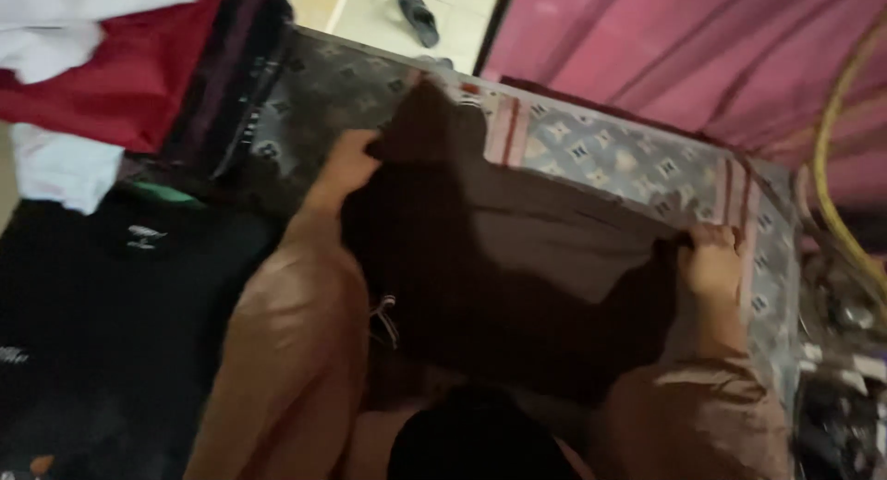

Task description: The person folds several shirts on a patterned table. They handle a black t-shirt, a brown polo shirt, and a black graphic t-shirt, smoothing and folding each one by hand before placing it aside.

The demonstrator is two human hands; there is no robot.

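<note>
Patterned grey mat (628, 161) under dark brown garment (517, 258), black shirt (102, 304)

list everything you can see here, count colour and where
dark brown garment: 1, dark brown, middle of the patterned mat, held at both ends
patterned mat: 1, grey-blue with red stripes, under the garment
black clothing: 1 pile, black, left
red and white clothes: a few, top left
pink curtain: 1, pink, top right
yellow hose: 1, right edge
sandal: 1, dark, floor at top
left hand: grips garment's left corner
right hand: grips garment's right edge
</note>
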